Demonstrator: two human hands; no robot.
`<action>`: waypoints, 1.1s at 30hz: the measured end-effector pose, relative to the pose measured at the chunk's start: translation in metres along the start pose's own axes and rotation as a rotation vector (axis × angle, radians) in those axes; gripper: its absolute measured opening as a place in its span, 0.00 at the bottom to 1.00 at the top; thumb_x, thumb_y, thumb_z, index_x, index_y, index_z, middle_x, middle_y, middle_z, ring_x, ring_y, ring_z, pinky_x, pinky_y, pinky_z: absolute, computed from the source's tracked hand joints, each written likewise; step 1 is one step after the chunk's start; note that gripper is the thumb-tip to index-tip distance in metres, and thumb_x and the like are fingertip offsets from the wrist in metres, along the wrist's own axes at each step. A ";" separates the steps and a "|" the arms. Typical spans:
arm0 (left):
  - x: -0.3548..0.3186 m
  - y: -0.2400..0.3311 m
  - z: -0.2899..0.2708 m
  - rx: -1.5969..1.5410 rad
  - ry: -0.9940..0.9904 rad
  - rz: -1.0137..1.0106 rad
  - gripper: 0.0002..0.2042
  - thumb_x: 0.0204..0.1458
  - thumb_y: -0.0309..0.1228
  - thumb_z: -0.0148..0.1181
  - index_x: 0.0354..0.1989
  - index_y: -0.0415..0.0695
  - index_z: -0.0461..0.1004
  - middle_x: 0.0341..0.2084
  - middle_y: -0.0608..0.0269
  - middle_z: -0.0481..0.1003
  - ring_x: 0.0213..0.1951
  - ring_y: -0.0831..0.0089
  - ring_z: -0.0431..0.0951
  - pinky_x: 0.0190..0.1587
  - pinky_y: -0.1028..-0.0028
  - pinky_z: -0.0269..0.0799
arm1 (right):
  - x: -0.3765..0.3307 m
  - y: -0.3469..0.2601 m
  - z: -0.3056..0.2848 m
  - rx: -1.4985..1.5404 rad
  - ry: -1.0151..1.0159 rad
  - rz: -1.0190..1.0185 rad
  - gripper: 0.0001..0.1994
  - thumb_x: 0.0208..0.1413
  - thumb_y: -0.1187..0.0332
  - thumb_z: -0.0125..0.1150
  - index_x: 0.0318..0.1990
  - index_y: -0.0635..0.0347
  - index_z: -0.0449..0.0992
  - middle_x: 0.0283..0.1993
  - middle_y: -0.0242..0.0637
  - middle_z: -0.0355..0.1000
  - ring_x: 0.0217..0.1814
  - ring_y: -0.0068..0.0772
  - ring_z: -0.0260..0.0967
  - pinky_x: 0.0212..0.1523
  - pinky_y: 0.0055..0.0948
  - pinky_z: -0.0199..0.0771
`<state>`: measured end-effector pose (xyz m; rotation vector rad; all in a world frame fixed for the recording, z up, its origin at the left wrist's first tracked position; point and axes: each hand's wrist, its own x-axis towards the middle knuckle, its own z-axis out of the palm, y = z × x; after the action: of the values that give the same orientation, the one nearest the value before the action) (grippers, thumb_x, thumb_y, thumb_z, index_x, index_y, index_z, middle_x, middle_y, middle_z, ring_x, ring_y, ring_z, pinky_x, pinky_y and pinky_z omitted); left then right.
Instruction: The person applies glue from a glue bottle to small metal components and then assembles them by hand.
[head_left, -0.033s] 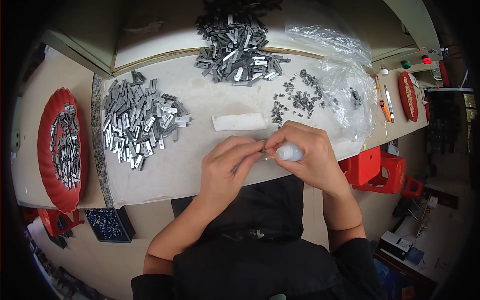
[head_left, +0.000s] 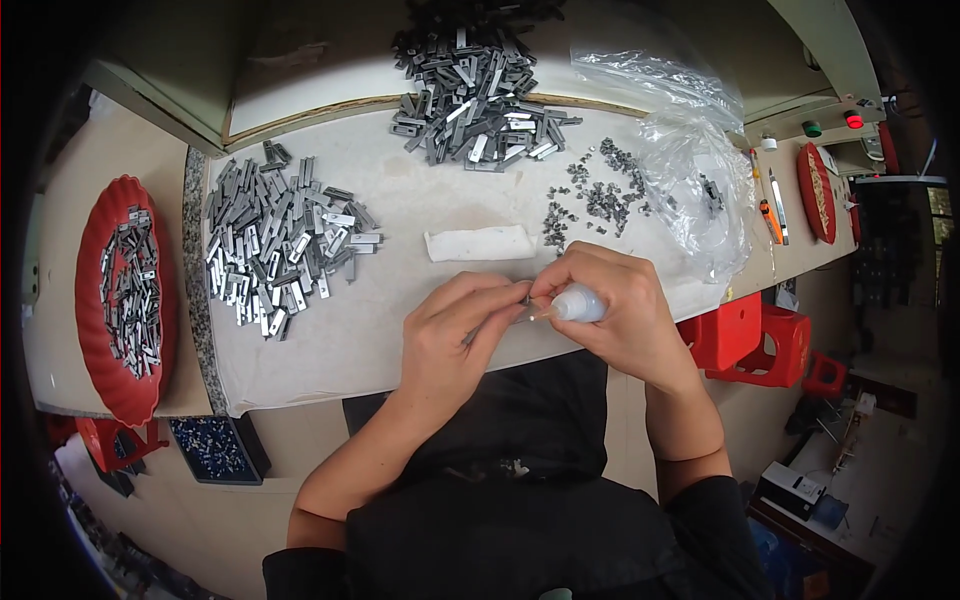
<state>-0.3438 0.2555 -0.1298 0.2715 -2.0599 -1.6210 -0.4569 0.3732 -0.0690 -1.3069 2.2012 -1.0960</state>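
Note:
My left hand [head_left: 455, 325] pinches a small grey metal piece [head_left: 468, 338], mostly hidden by the fingers. Wrapped in my right hand [head_left: 625, 310] is a small translucent dropper bottle [head_left: 579, 304], tilted so its narrow nozzle points left toward the left fingertips. The thumbs and forefingers of both hands almost meet over the near part of the table; whether a tiny part is between them cannot be made out. Just beyond them lies a folded white cloth [head_left: 480, 243]. Small dark metal parts [head_left: 605, 200] are scattered past my right hand.
Grey metal pieces form a left pile [head_left: 275, 235] and a far pile [head_left: 475, 95]. A red scalloped tray [head_left: 92, 290] at far left holds more. A clear plastic bag [head_left: 695, 190] and an orange-handled tool [head_left: 769, 220] lie at right. Red stools [head_left: 765, 340] stand below the table edge.

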 end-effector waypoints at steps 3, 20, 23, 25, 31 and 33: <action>-0.001 0.001 -0.003 0.001 -0.036 -0.017 0.10 0.41 0.16 0.56 0.35 0.35 0.74 0.30 0.58 0.73 0.30 0.75 0.73 0.31 0.81 0.68 | 0.000 -0.002 0.005 -0.014 0.022 0.002 0.08 0.32 0.81 0.59 0.26 0.64 0.71 0.23 0.35 0.67 0.24 0.30 0.67 0.26 0.22 0.65; -0.004 -0.003 -0.008 -0.221 -0.029 -0.115 0.08 0.46 0.17 0.53 0.35 0.34 0.73 0.33 0.56 0.74 0.35 0.75 0.73 0.38 0.81 0.67 | -0.020 -0.002 0.036 0.644 0.248 0.399 0.04 0.46 0.75 0.58 0.30 0.65 0.73 0.28 0.30 0.70 0.32 0.16 0.64 0.35 0.17 0.64; -0.002 -0.001 -0.007 -0.209 -0.038 -0.068 0.07 0.46 0.17 0.53 0.35 0.34 0.73 0.33 0.56 0.74 0.36 0.73 0.73 0.38 0.79 0.67 | -0.021 0.000 0.036 0.669 0.251 0.398 0.04 0.46 0.75 0.58 0.30 0.65 0.73 0.27 0.30 0.70 0.31 0.16 0.63 0.33 0.17 0.63; 0.000 0.001 -0.007 -0.206 -0.049 -0.049 0.07 0.45 0.17 0.54 0.34 0.35 0.73 0.33 0.55 0.74 0.36 0.72 0.73 0.38 0.78 0.68 | -0.022 0.002 0.037 0.640 0.245 0.380 0.04 0.47 0.74 0.58 0.29 0.65 0.72 0.26 0.30 0.69 0.30 0.16 0.63 0.33 0.18 0.63; 0.001 0.000 -0.007 -0.161 -0.003 -0.037 0.07 0.40 0.17 0.57 0.29 0.37 0.75 0.29 0.57 0.75 0.33 0.71 0.75 0.36 0.78 0.69 | -0.025 0.003 0.045 0.693 0.267 0.390 0.03 0.47 0.74 0.58 0.28 0.64 0.72 0.25 0.29 0.69 0.29 0.15 0.62 0.32 0.18 0.62; -0.001 -0.002 -0.007 -0.163 -0.001 -0.068 0.07 0.39 0.17 0.56 0.29 0.37 0.75 0.29 0.58 0.75 0.33 0.71 0.75 0.36 0.78 0.69 | -0.026 0.003 0.048 0.709 0.287 0.390 0.03 0.46 0.74 0.58 0.28 0.64 0.72 0.25 0.29 0.69 0.28 0.15 0.62 0.32 0.18 0.62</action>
<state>-0.3401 0.2492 -0.1302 0.2863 -1.9249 -1.8187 -0.4154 0.3750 -0.1043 -0.4223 1.8354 -1.7387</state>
